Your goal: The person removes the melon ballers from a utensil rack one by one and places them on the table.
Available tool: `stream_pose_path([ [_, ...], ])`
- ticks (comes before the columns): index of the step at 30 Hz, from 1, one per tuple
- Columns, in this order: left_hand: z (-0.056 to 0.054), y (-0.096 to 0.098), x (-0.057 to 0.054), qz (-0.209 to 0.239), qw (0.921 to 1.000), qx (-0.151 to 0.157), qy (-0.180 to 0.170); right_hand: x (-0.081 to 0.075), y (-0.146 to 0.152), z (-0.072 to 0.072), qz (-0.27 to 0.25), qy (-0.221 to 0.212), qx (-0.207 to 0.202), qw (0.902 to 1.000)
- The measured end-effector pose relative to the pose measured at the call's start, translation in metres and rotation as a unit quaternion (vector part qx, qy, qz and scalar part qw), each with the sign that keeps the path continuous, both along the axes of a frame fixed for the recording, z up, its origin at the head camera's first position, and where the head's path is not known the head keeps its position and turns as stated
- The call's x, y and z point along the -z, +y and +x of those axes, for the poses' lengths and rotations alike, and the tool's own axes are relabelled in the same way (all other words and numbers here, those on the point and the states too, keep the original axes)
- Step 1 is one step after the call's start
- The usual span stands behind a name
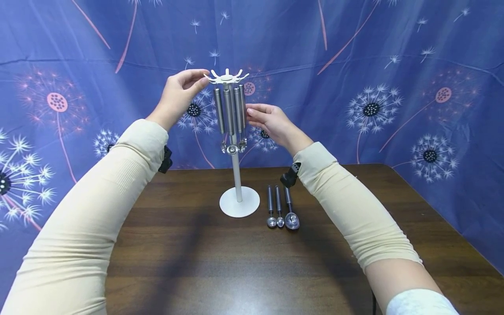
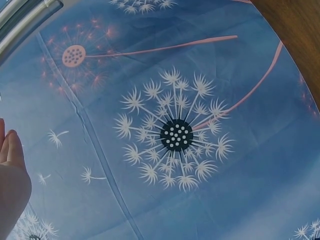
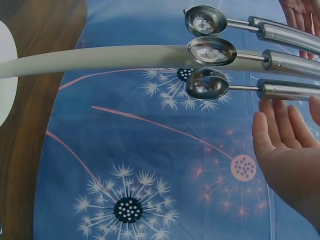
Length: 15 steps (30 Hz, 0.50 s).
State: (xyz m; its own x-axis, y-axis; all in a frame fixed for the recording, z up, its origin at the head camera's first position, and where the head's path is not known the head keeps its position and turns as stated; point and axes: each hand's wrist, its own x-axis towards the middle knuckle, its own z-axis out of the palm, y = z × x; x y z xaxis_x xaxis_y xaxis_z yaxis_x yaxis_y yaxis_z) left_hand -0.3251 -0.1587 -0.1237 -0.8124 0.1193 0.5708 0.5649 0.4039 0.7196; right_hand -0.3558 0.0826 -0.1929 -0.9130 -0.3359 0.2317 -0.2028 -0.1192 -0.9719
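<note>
A white utensil stand [image 1: 237, 175] rises from a round base, with hooks spread around its top. Several metal scoops [image 1: 229, 109] with cylindrical handles hang from it, bowls down; three bowls show clearly in the right wrist view. At the top left, my left hand [image 1: 178, 94] pinches a hook tip between thumb and fingers. My right hand [image 1: 274, 124] is at the stand's right side, its fairly straight fingertips touching the handle of a hanging scoop [image 3: 287, 90]. Only part of the left hand [image 2: 11, 175] shows at the left wrist view's edge.
On the brown wooden table [image 1: 177, 258], right of the stand's base, lie two small scoops [image 1: 271, 222] and a larger scoop [image 1: 292, 220], side by side with handles pointing away. A blue curtain [image 1: 299, 39] with dandelion prints hangs behind the table.
</note>
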Motion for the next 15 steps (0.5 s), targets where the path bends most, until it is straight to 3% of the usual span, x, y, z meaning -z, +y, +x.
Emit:
stream_pose_path([
  [8, -0.0001, 0.0004, -0.0042, -0.021, 0.9997, 0.002, -0.014, -0.0008, -0.0024, -0.0015, 0.036, 0.035, 0.002, 0.9988],
  [15, -0.0002, 0.0007, -0.0032, -0.014, 0.9998, 0.007, -0.016, -0.0026, -0.0059, 0.0005, 0.014, 0.034, 0.013, 0.9992],
])
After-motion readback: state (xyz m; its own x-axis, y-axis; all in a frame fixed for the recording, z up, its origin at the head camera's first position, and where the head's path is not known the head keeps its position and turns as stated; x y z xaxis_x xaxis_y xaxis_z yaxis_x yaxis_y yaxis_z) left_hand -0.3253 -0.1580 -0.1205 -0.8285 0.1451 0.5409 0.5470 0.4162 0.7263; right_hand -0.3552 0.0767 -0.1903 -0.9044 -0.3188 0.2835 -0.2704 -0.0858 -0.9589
